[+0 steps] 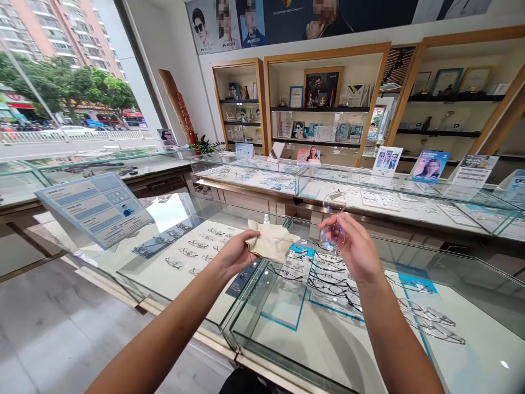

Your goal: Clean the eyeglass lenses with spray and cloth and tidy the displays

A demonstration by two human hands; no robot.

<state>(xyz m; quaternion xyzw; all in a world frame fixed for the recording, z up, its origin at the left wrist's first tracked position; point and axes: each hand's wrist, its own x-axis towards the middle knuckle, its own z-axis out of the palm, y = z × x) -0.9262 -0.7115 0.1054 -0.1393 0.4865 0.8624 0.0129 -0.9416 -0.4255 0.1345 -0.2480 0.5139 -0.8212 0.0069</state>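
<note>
My left hand [240, 251] is closed on a pale cream cleaning cloth [273, 241], thumb on top, the cloth spreading out to the right of the fingers. In my right hand [355, 241] is a pair of thin-rimmed eyeglasses [334, 202], held up on end with one round lens above the fingers and the other beside them. Cloth and eyeglasses are apart. Behind the cloth the white top of a small bottle [266, 218] shows; the rest of it is hidden. Both hands are above the glass display counter [283, 328].
Rows of eyeglass frames [328, 279] lie inside the counter under glass. A tilted sign board [96, 210] stands on the left. Across the aisle runs another glass counter [246, 175] with upright cards [430, 164]. Wooden wall shelves [320, 109] stand behind it.
</note>
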